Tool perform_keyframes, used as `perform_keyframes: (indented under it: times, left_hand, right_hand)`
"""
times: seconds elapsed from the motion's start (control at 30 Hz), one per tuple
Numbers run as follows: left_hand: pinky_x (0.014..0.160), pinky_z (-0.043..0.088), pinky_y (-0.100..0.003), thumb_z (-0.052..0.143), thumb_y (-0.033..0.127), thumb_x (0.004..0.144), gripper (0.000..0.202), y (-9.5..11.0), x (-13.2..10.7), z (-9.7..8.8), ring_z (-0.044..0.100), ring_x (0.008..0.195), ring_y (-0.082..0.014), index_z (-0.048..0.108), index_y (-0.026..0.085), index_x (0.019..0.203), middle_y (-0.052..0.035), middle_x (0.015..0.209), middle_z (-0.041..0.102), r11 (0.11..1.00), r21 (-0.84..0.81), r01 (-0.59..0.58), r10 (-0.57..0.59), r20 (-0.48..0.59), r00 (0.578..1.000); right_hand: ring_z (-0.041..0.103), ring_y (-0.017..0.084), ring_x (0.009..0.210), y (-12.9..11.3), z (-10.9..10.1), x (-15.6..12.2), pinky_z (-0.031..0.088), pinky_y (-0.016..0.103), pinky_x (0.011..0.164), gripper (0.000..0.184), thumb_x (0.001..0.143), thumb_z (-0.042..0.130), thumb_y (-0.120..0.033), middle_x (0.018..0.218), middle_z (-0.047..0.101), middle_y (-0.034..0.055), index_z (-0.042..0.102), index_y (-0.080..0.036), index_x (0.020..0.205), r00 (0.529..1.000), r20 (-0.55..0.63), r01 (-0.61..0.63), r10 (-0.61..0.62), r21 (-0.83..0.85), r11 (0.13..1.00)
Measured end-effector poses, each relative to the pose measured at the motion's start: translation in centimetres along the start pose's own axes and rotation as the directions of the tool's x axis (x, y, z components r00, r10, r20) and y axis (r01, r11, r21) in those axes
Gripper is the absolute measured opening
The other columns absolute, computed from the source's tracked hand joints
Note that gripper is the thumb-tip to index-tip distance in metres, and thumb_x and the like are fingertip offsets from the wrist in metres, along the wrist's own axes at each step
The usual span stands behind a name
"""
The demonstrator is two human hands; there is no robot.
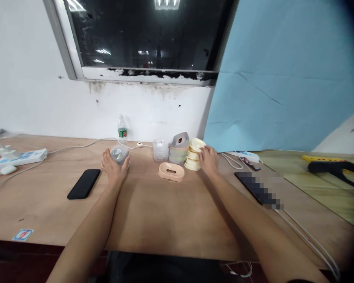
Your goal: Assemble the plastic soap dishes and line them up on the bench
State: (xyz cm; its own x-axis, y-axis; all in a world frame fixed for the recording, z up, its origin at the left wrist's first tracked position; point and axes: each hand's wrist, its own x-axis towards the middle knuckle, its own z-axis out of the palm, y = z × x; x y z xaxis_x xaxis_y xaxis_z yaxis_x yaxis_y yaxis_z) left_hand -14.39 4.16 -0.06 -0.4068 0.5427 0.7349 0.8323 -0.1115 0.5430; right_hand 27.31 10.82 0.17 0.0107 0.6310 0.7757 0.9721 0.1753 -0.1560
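gripping clear container (119, 151) within left hand (114, 168), right hand (209, 159) grasping cream dish stack (192, 161) from its right

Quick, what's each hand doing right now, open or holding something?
Left hand: holding a translucent container, fingers and thumb around it.
Right hand: fingers at the cream stack; whether its grip is closed cannot be told.

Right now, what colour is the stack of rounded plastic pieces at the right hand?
Pale cream-yellow; the stack shows best in the head view.
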Motion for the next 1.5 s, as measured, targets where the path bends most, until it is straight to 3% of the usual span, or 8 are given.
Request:
perform_keyframes:
  times: [0.27, 0.4, 0.5, 0.73, 0.87, 1.07, 1.27, 1.5]
  left_hand:
    - [0.112, 0.019, -0.048, 0.047, 0.045, 0.087, 0.062, 2.2, -1.4, -0.4, 0.029, 0.136, -0.031, 0.034, 0.011, 0.138, -0.0187, 0.14, 0.04, 0.942, -0.174, -0.286, 0.3, 0.056, 0.952]
    - [0.108, 0.029, -0.045, 0.035, 0.044, 0.091, 0.054, 2.9, -2.1, -0.2, 0.039, 0.129, -0.0286, 0.039, 0.013, 0.134, -0.0162, 0.135, 0.047, 0.939, -0.252, -0.233, 0.294, 0.244, 0.924]
    - [0.1, 0.039, -0.04, 0.034, 0.046, 0.092, 0.052, 3.2, -2.4, 0.1, 0.051, 0.116, -0.0258, 0.042, 0.014, 0.133, -0.0138, 0.124, 0.056, 0.933, -0.309, -0.183, 0.307, 0.422, 0.853]
    - [0.094, 0.044, -0.036, 0.05, 0.065, 0.08, 0.065, 4.4, -2.6, -0.5, 0.058, 0.105, -0.0265, 0.051, 0.023, 0.129, -0.0097, 0.121, 0.057, 0.914, -0.292, -0.282, 0.391, 0.823, 0.413]
    - [0.097, 0.042, -0.038, 0.054, 0.072, 0.072, 0.075, 4.8, -3.3, -0.3, 0.055, 0.11, -0.029, 0.05, 0.027, 0.131, -0.0104, 0.124, 0.051, 0.909, -0.244, -0.338, 0.357, 0.873, 0.331]
    - [0.089, 0.046, -0.038, 0.053, 0.076, 0.069, 0.08, 6.0, -5.3, 0.8, 0.06, 0.1, -0.0292, 0.049, 0.025, 0.13, -0.0126, 0.12, 0.05, 0.948, -0.111, -0.298, 0.226, 0.894, 0.387]
    - [0.088, 0.045, -0.042, 0.028, 0.066, 0.088, 0.066, 6.9, -6.1, 1.4, 0.059, 0.107, -0.0313, 0.045, 0.02, 0.133, -0.0153, 0.126, 0.052, 0.985, -0.1, -0.141, 0.16, 0.831, 0.533]
    - [0.09, 0.045, -0.034, 0.017, 0.05, 0.096, 0.057, 4.8, -4.1, 1.7, 0.061, 0.101, -0.0212, 0.06, 0.018, 0.113, -0.0079, 0.114, 0.065, 0.938, -0.323, 0.129, 0.127, 0.664, 0.737]
  right_hand:
    - [0.056, 0.026, 0.098, -3.5, -3.0, -4.4, 0.044, 0.045, 0.089, 0.019, 0.087, 0.053, -0.031, 0.099, 0.063, 0.0114, 0.06, -0.02, 0.1, 0.941, -0.195, 0.316, -0.275, 0.225, 0.921]
    - [0.059, 0.023, 0.1, -8.7, -4.4, -8.0, 0.047, 0.042, 0.09, 0.016, 0.085, 0.056, -0.028, 0.103, 0.066, 0.0073, 0.063, -0.026, 0.099, 0.665, 0.083, 0.605, -0.742, 0.521, 0.601]
    - [0.059, 0.022, 0.1, -11.8, -5.1, -8.8, 0.047, 0.042, 0.09, 0.022, 0.085, 0.052, -0.022, 0.102, 0.067, 0.0079, 0.064, -0.025, 0.103, 0.586, 0.143, 0.552, -0.798, 0.65, 0.522]
    - [0.053, 0.025, 0.113, -10.1, -4.3, -7.4, 0.042, 0.048, 0.097, 0.043, 0.082, 0.048, -0.012, 0.119, 0.061, 0.0092, 0.059, -0.025, 0.122, 0.777, 0.219, 0.367, -0.59, 0.604, 0.707]
    - [0.046, 0.028, 0.122, -7.7, -3.0, -7.2, 0.038, 0.051, 0.102, 0.042, 0.086, 0.054, -0.027, 0.13, 0.053, 0.0114, 0.055, -0.022, 0.128, 0.895, 0.287, 0.167, -0.342, 0.496, 0.852]
    - [0.046, 0.029, 0.126, -7.1, -0.9, -7.6, 0.039, 0.049, 0.102, 0.029, 0.083, 0.061, -0.038, 0.132, 0.053, 0.0126, 0.066, -0.022, 0.107, 0.882, 0.427, -0.08, -0.197, 0.55, 0.831]
    - [0.055, 0.026, 0.116, -8.4, -1.5, -7.4, 0.045, 0.046, 0.096, 0.028, 0.081, 0.064, -0.043, 0.121, 0.06, 0.0117, 0.067, -0.022, 0.099, 0.964, 0.265, -0.211, 0.026, 0.7, 0.682]
    - [0.056, 0.024, 0.112, -9.9, -3.8, -8.0, 0.044, 0.044, 0.098, 0.024, 0.08, 0.067, -0.038, 0.12, 0.058, 0.0101, 0.067, -0.023, 0.099, 0.944, 0.235, -0.03, -0.233, 0.762, 0.647]
